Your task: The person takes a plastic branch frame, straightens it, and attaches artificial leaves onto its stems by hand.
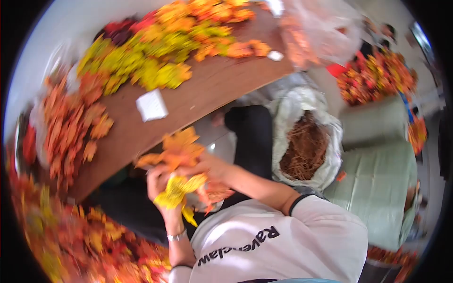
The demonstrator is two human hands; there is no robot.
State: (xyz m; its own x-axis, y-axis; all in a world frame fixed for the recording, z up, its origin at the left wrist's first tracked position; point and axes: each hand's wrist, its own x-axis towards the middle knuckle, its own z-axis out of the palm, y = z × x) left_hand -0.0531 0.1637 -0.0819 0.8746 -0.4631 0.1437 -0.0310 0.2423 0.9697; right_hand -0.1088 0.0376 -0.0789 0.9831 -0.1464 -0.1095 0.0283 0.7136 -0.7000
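Artificial maple leaves fill the space between my two hands, above my lap. My left hand [158, 183], with a watch on its wrist, is closed around the lower part of the bunch. A yellow leaf [175, 192] hangs over its fingers. My right hand [207, 165] comes in from the right with its fingers bent against an orange leaf [183, 148]. Further orange leaves [216, 193] droop below that hand. The leaves and some blur partly hide the fingertips and any stems.
A brown table [207, 89] ahead bears yellow-orange leaves [141, 54], a white paper piece [152, 104] and orange leaves [71, 122]. To the right stand an open sack [337, 162] of brown strands and green wrapped bales [373, 188]. More leaves [108, 240] are heaped at lower left.
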